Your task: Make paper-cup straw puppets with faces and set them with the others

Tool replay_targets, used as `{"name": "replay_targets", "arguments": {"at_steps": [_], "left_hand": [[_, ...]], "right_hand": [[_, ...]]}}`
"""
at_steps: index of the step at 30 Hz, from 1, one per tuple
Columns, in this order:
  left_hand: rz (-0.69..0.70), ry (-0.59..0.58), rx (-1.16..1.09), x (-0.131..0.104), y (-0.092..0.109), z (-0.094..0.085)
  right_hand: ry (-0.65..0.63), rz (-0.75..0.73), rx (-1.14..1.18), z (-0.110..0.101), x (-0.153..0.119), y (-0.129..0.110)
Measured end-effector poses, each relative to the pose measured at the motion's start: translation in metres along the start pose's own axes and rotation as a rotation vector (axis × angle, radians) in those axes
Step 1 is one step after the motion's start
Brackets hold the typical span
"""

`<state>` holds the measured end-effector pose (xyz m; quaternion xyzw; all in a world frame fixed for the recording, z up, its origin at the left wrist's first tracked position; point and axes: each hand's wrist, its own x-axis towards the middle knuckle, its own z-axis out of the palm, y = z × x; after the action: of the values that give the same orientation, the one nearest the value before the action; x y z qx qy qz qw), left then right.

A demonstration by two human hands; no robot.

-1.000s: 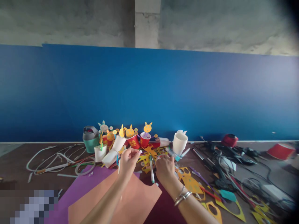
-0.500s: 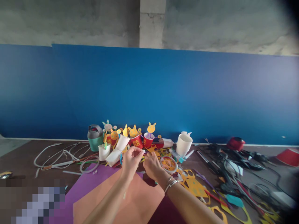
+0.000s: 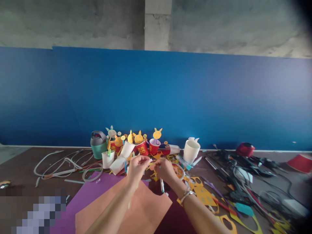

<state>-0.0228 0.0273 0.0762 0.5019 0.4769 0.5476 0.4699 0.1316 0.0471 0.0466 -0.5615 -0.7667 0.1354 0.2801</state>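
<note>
Fingers of left hand (image 3: 136,171) narrowly pinch white scrap (image 3: 150,160), right hand's (image 3: 166,169) curl, contents unclear; slack pinch could lose it among yellow cutouts (image 3: 201,194) on desk (image 3: 20,162).

Wall panel (image 3: 156,97): smooth blue, soft sheen. Pillar (image 3: 158,31): rough, matt, concrete-like. Bracelet (image 3: 187,193): glossy metal. Orange sheet (image 3: 143,208): matt paper. 1 red cup (image 3: 142,149): smooth paper-like. Surface (image 3: 26,162): dark, dull.

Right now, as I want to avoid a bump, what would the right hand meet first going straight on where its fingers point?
Probably the small white piece pinched by the left hand, just across from the right hand, though depth is unclear here.
</note>
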Motion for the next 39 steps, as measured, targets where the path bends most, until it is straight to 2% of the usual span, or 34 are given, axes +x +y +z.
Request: {"name": "replay_targets", "arguments": {"at_steps": [4,8,13,18,22,28,35,39], "left_hand": [[-0.095,-0.086,-0.031,-0.004,0.001,0.003],[-0.191,-0.186,-0.084,-0.009,0.002,0.009],[-0.225,-0.172,-0.080,-0.011,0.003,0.012],[-0.182,-0.142,-0.034,-0.011,0.003,0.011],[-0.158,-0.148,-0.018,-0.011,0.002,0.010],[-0.162,-0.174,-0.020,-0.010,0.000,0.010],[-0.126,-0.146,0.001,-0.009,-0.003,0.012],[-0.078,-0.115,0.016,-0.010,-0.001,0.014]], "right_hand": [[-0.035,0.141,0.320,-0.016,-0.007,0.003],[-0.010,0.244,0.555,-0.029,-0.015,-0.006],[-0.019,0.300,0.788,-0.037,-0.018,-0.020],[-0.014,0.267,0.722,-0.040,-0.019,-0.023],[0.002,0.240,0.614,-0.043,-0.021,-0.023],[0.036,0.219,0.579,-0.050,-0.021,-0.027],[0.027,0.205,0.466,-0.054,-0.022,-0.029],[0.016,0.187,0.495,-0.053,-0.022,-0.028]]}}
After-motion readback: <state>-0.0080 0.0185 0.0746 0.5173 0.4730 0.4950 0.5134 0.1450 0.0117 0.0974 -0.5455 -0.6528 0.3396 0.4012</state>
